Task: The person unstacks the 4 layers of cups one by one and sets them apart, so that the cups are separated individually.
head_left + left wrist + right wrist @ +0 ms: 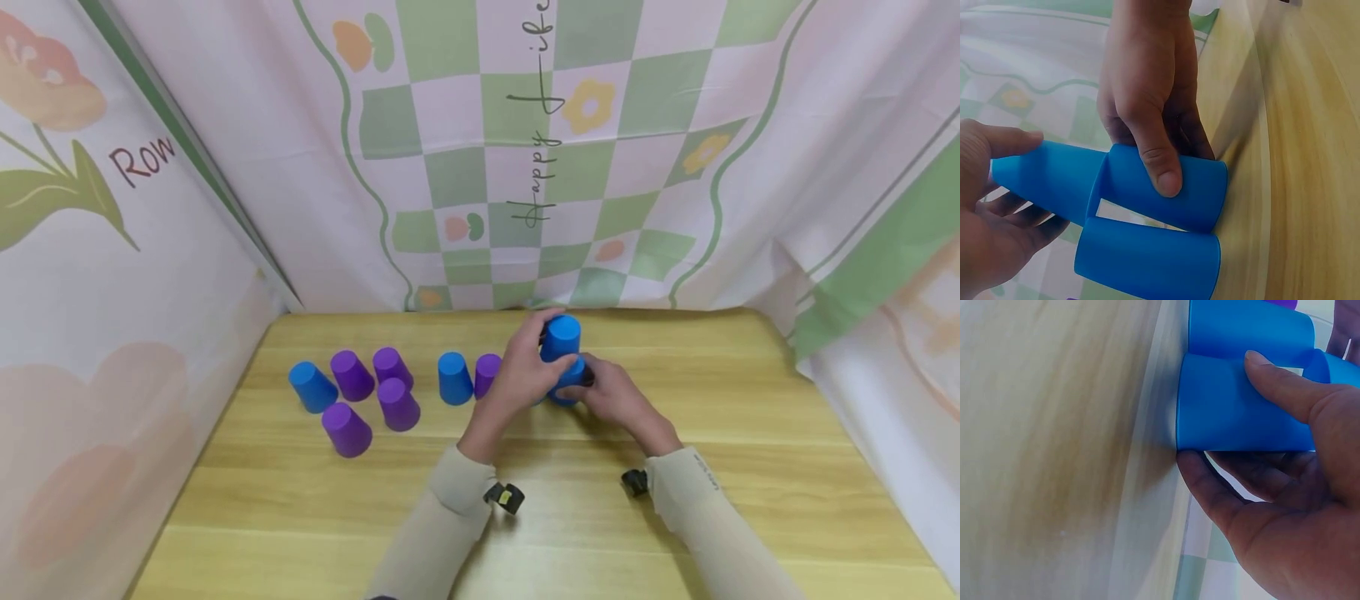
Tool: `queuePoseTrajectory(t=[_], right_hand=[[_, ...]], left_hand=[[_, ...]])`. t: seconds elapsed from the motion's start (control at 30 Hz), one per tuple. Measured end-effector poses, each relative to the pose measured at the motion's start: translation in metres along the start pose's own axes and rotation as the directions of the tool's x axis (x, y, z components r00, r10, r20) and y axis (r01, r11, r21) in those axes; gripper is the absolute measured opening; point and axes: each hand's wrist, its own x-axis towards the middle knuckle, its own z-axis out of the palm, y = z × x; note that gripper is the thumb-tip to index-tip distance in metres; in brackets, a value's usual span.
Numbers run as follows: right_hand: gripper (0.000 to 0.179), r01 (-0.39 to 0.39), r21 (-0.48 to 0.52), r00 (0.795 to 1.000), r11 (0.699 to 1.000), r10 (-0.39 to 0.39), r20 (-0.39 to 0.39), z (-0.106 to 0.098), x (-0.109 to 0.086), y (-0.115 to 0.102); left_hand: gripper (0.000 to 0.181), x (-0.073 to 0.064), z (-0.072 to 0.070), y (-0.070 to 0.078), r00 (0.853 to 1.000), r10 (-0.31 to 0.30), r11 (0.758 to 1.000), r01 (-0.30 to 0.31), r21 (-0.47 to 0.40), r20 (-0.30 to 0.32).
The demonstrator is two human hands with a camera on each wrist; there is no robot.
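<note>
In the head view my left hand [521,367] holds an upside-down blue cup [564,333] between thumb and fingers. That upper cup [1054,178] meets the narrow ends of two lower blue cups in the left wrist view. My right hand [618,396] grips the right-hand lower cup [1229,409], its thumb on one side and fingers on the other. Beside it stands the other lower cup [1147,259], which my left hand mostly hides from the head camera. Left of my left hand are a partly covered purple cup [487,372] and a blue cup [455,379], both upside down.
Farther left on the wooden table [570,533] stands a loose group of upside-down cups: one blue cup [312,387] and several purple ones, including a front purple cup [347,430]. A patterned curtain [450,175] hangs behind the table, with more fabric at both sides.
</note>
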Motion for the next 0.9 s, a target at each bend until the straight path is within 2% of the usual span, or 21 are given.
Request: queuePoseTrajectory(t=[0.17, 0.43, 0.67, 0.9], right_hand=[[0.06, -0.001, 0.003, 1.0, 1.0, 0.001, 0.004, 0.0, 0.001, 0.0], [0.057, -0.004, 0.003, 1.0, 1.0, 0.004, -0.002, 0.001, 0.002, 0.001], [0.055, -0.019, -0.001, 1.0, 1.0, 0.019, -0.004, 0.001, 0.003, 0.001], [0.055, -0.039, 0.009, 0.999, 0.999, 0.039, 0.004, 0.002, 0.002, 0.002]], left_hand=[[0.066, 0.0, 0.0, 0.0, 1.0, -0.022, 1.0, 0.021, 0.011, 0.004], [0.064, -0.002, -0.002, 0.001, 1.0, -0.005, 1.0, 0.005, 0.024, 0.005], [0.063, -0.012, -0.012, 0.008, 1.0, -0.029, 1.0, 0.029, -0.005, -0.003], [0.064, -0.023, -0.025, 0.015, 0.998, -0.049, 0.999, 0.05, 0.007, -0.025]])
